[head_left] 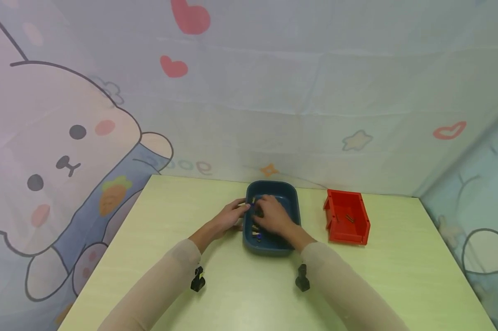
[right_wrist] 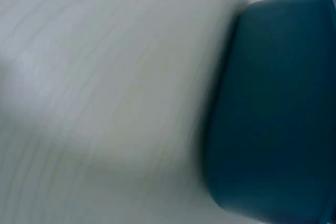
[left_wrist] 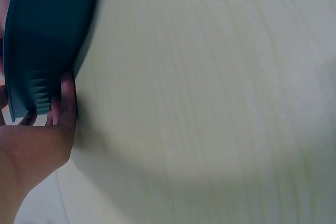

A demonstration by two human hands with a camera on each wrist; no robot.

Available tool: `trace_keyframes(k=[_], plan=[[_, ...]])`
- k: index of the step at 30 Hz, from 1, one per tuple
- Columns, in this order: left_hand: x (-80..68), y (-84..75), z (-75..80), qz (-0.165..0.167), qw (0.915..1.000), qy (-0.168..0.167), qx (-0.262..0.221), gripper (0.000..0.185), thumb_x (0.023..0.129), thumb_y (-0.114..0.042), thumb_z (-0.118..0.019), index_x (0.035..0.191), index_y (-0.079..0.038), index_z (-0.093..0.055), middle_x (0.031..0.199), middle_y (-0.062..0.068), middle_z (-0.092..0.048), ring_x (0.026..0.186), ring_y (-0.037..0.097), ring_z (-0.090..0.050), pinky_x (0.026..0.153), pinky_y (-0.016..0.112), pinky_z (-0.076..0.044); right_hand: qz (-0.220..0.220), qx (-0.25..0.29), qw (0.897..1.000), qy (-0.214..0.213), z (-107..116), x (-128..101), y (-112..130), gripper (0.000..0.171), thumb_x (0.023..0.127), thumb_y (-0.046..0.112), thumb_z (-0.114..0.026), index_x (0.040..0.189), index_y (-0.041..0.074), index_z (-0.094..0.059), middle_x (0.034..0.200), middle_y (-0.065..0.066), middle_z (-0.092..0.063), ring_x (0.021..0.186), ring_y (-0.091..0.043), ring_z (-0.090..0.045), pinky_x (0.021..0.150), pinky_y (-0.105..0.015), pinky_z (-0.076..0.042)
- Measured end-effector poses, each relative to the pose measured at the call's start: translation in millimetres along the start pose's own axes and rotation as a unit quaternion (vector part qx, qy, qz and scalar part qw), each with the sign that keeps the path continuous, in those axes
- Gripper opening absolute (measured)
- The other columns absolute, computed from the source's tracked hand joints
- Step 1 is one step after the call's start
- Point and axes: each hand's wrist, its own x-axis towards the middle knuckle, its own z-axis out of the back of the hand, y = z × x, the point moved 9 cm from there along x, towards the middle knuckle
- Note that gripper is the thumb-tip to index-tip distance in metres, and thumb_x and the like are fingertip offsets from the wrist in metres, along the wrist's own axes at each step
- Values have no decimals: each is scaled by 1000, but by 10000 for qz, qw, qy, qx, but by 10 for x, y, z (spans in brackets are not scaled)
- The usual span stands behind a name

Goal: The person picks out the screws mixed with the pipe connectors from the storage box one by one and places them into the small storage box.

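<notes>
Centre of the head view: dark blue oval plastic tray (head_left: 292, 197) sits on the pale green wooden table (head_left: 162, 239); left hand (head_left: 229, 217) rests straight fingers against its left wall, right hand (head_left: 273, 215) reaches inside, curled over small metal parts (head_left: 257, 235), though whether it pinches one I cannot tell. Risk, as I judge it: a part slipping from the fingertips, or the light tray skidding if the bracing hand eases; red plastic open-fronted bin (head_left: 347, 223) stands near, right of centre, apart from the tray; bare table lies open in the lower frame, the far edge close behind the tray.

Right hand (head_left: 273, 215) hides the tray's (head_left: 292, 197) small parts.
</notes>
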Motion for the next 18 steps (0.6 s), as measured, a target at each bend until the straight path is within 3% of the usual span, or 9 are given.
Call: trace_keyframes(k=[8, 18], plan=[[17, 23, 9, 30, 10000, -2, 22, 59, 112, -38, -55, 164, -16, -38, 156, 20, -49, 142, 37, -52, 93, 44, -60, 558, -15, 9983, -188, 196, -91, 35, 25, 92, 25, -84, 103, 6, -73, 105, -6, -62, 102, -26, -56, 91, -43, -53], [2, 10, -1, -15, 10000, 81, 3, 60, 112, -37, -54, 165, -15, -36, 159, 22, -46, 143, 39, -51, 93, 44, -59, 668, 322, 9961, -481, 379, -216, -64, 24, 92, 22, -86, 102, 5, -73, 100, -6, -64, 99, -27, -59, 93, -45, -51]])
